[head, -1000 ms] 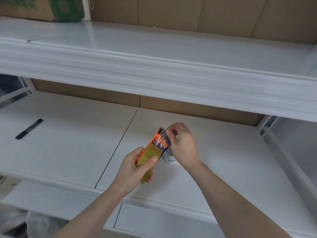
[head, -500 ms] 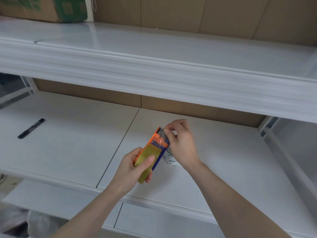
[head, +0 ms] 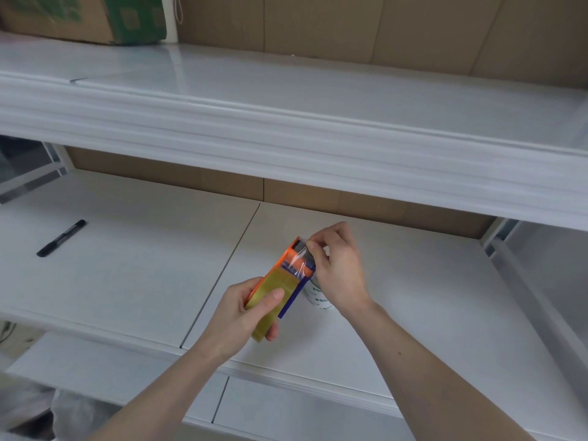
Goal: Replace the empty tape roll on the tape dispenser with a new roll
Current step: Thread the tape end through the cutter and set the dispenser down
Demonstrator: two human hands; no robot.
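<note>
An orange and blue tape dispenser (head: 288, 261) with a yellowish roll of tape (head: 276, 289) mounted in it is held over the white shelf (head: 133, 281). My left hand (head: 245, 313) grips the roll end, thumb pressed across the tape. My right hand (head: 339, 264) pinches the clear free tape end (head: 299, 254) at the dispenser's head, stretched over the orange roller. A white cardboard core with printed letters (head: 316, 297) stands on the shelf just behind my right hand, mostly hidden.
A black marker pen (head: 61, 238) lies on the shelf at far left. A deep upper shelf (head: 286, 128) overhangs the work area, with a green and brown cardboard box (head: 95, 17) on it at top left. A metal upright (head: 496, 240) stands to the right.
My right hand's fingers have drawn the clear tape end further up over the dispenser's head. The dispenser stays in my left hand, shifted slightly.
</note>
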